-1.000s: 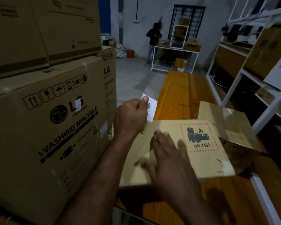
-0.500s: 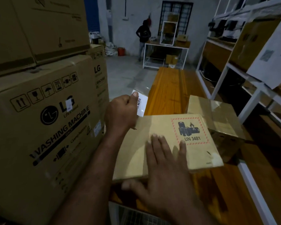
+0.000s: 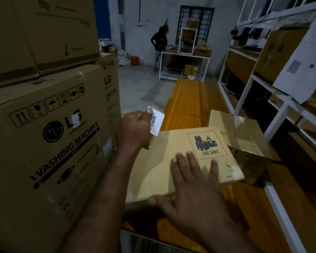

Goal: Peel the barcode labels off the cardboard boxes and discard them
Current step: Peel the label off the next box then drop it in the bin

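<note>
the left hand (image 3: 135, 128) is clenched on a white barcode label (image 3: 156, 121), thumb on its face and fingers curled behind. it holds the label upright over the far-left corner of a flat cardboard box (image 3: 159, 161). the label's lower edge runs behind the knuckles, so i cannot tell whether it is free of the cardboard or stuck there. its print is partly under the thumb and too blurred to read in full.

the right hand (image 3: 192, 181) lies released and flat on the box top, fingers straight and spread. the fingertips reach the border of a red-edged un 3481 battery sticker (image 3: 207, 145), and the thumb is at the box's near edge.

the box rests on an orange wooden surface (image 3: 188, 99). the left forearm covers its near-left part. its right edge overlaps a second, taped box (image 3: 235, 132) behind and to the right, whose lower side is lost in shadow.

close on the left stands a tall lg washing machine carton (image 3: 49, 152) with a small white label (image 3: 76, 118) on its face. the cartons stacked above it are cut off by the frame. a white shelving rack (image 3: 281, 110) lines the right side, and the surface runs between the two as a long strip. grey floor (image 3: 140, 88) shows to its left.

far back, a person (image 3: 160, 42) stands by a white-framed table (image 3: 184, 57), too dim to make out further.
</note>
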`<action>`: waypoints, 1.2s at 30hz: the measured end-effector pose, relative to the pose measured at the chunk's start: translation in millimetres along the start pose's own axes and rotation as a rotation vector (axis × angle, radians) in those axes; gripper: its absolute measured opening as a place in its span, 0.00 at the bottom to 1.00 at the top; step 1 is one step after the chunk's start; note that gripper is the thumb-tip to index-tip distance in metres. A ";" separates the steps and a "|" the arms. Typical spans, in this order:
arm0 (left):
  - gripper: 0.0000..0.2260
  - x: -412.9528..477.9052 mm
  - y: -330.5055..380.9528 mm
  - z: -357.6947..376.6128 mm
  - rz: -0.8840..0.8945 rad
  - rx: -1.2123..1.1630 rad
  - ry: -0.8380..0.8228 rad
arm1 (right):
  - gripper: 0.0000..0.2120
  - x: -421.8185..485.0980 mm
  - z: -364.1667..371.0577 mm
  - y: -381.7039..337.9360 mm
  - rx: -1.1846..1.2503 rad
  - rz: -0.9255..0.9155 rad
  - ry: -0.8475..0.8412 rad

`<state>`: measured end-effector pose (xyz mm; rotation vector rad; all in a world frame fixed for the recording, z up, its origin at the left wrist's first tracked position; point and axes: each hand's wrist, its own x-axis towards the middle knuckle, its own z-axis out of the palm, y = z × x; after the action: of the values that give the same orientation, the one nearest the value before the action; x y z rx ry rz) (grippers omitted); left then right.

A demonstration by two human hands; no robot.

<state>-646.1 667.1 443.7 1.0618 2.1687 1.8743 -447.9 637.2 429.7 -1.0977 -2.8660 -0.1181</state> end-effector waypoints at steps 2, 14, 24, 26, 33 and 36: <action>0.22 -1.8 0.9 3.9 0.022 0.023 -0.027 | 0.53 2.3 1.6 6.3 0.041 0.004 -0.059; 0.22 9.9 -8.2 2.0 -0.045 -0.101 0.027 | 0.41 3.6 19.4 2.6 0.105 -0.367 0.111; 0.21 4.3 -11.9 2.9 0.031 -0.095 0.027 | 0.42 20.9 13.7 -31.1 0.225 -0.346 0.121; 0.23 2.0 -10.8 -0.3 0.011 -0.164 0.026 | 0.38 16.0 20.9 -33.3 0.220 -0.436 0.133; 0.30 1.5 -8.5 1.0 -0.008 -0.236 -0.043 | 0.47 30.7 8.0 40.5 0.100 -0.128 0.105; 0.27 -3.1 -9.4 2.4 0.006 -0.199 -0.026 | 0.46 18.7 15.0 35.7 0.006 -0.087 0.116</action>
<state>-646.7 667.4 433.5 1.0478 1.9179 2.0165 -438.5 677.6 418.3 -0.9324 -2.8084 -0.1713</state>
